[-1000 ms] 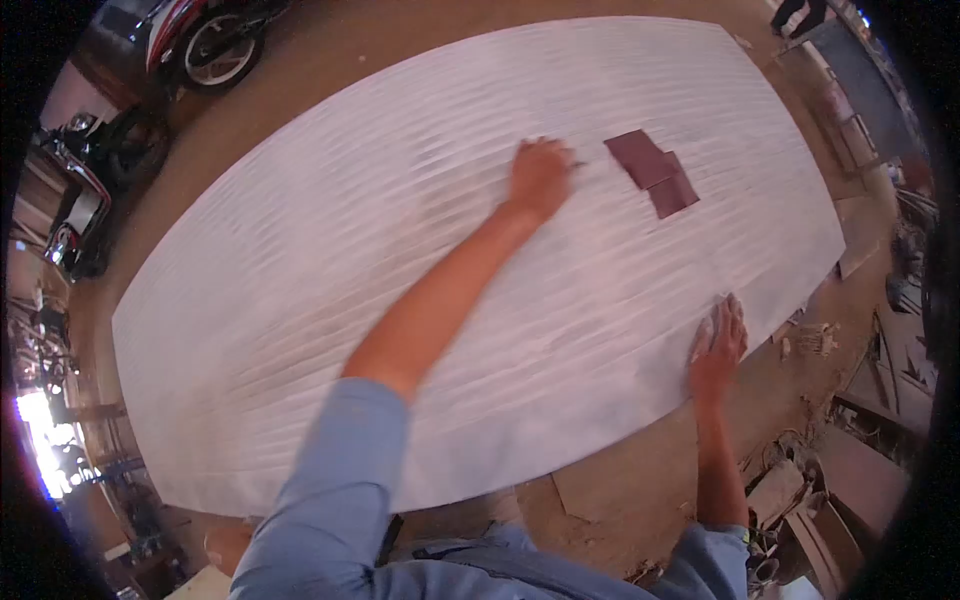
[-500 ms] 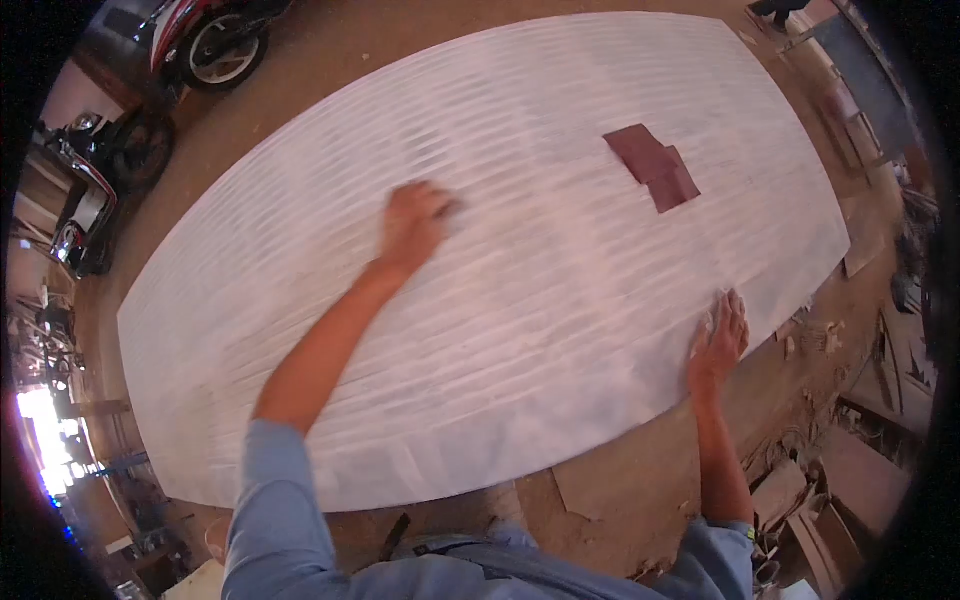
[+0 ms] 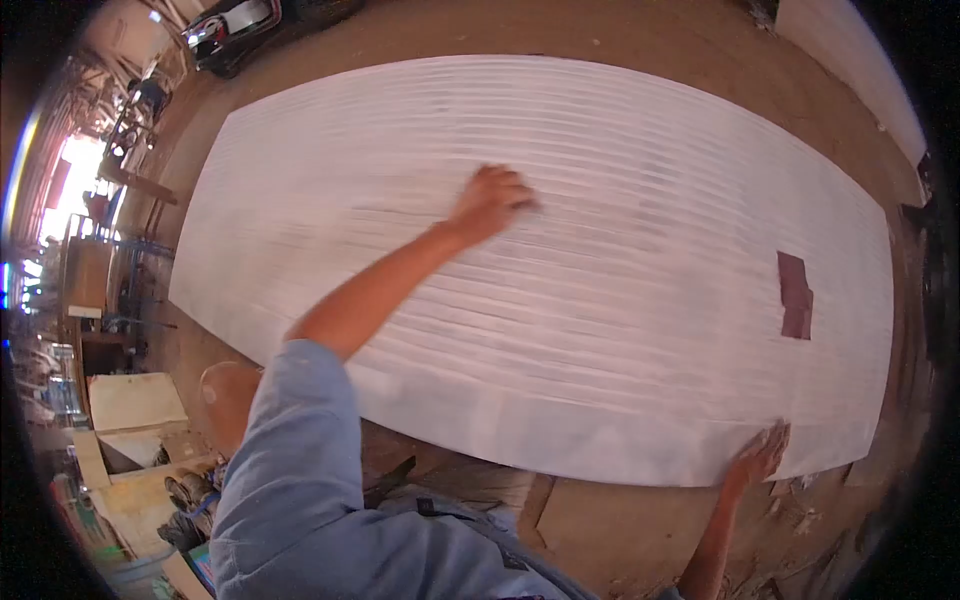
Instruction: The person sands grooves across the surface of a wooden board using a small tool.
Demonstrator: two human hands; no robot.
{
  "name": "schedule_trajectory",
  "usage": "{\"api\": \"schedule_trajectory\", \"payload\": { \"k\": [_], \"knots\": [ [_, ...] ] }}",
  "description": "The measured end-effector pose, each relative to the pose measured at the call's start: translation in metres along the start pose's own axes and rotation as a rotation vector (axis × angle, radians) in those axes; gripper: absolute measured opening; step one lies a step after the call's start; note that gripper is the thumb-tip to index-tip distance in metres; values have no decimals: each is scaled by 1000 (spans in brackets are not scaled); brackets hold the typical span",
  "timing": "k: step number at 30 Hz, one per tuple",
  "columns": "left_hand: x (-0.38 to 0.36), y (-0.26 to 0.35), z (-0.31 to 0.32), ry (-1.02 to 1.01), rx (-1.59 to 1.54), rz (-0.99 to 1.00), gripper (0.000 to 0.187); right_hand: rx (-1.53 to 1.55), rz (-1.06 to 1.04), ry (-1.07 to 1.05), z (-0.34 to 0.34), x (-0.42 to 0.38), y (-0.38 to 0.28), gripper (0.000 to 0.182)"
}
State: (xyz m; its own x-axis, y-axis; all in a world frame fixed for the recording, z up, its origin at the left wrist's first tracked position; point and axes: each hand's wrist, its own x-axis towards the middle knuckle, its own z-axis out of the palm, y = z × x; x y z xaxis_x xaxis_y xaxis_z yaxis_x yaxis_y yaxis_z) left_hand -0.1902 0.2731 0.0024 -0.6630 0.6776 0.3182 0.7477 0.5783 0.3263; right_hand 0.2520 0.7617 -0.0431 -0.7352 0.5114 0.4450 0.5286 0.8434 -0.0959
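Note:
A large white panel [image 3: 600, 420] with rows of parallel grooves lies flat in front of me. Over its middle, my left hand [image 3: 490, 203] is closed with curled fingers on what looks like a small dark piece of sandpaper [image 3: 530, 206], smeared by motion and mostly hidden by the fingers. My right hand [image 3: 758, 457] rests on the near edge at the right, fingers stretched out, with whitish dust on them. Two overlapping dark red sheets of sandpaper [image 3: 795, 296] lie on the panel's right part, beyond my right hand.
Brown floor [image 3: 640, 30] surrounds the panel. Part of a motorbike [image 3: 240, 25] stands past the far left corner. Cardboard and clutter [image 3: 135, 420] sit to the left near my knee [image 3: 230, 400]. Flat brown sheets [image 3: 610, 520] lie by the near edge.
My view has turned left, so the panel and red sheets appear rotated and the sheets farther right. My left hand is still closed over the grooves; my right hand remains at the near edge.

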Motion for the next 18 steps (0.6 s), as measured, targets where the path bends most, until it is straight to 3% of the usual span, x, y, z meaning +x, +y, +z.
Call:
{"api": "schedule_trajectory", "payload": {
  "k": [1, 3, 5, 7, 9, 10, 12, 14, 15, 18],
  "knots": [
    [-28, -37, -18, -40, 82, -64, 9, 12, -18, 21, -1, 0, 3, 39],
    [-91, -118, -51, 141, 263, -51, 8, -70, 6, -27, 3, -2, 9, 39],
    [-142, -167, -112, -66, 484, -351, 15, -146, 31, -78, 5, -1, 13, 39],
    [-195, -209, -151, 51, 743, -483, 19, -103, 23, -87, 8, -3, 17, 45],
    [-204, -185, -189, 355, 510, -527, 15, -45, 36, -85, 9, -3, 14, 46],
    [-198, -154, -199, 344, 508, -525, 15, 4, 49, -86, 2, -7, 11, 46],
    [-176, -70, -201, 720, -157, -896, 19, -45, 62, -127, -8, -4, 3, 47],
    [-169, -7, -192, 723, -691, -937, 26, -85, 82, -157, -13, -4, -5, 48],
    [-170, 7, -180, 717, -515, -895, 31, -102, 65, -145, -17, -5, -9, 46],
    [-164, 81, -150, 636, -1218, -1013, 15, -37, 56, -55, -19, -8, -19, 45]
  ]
}}
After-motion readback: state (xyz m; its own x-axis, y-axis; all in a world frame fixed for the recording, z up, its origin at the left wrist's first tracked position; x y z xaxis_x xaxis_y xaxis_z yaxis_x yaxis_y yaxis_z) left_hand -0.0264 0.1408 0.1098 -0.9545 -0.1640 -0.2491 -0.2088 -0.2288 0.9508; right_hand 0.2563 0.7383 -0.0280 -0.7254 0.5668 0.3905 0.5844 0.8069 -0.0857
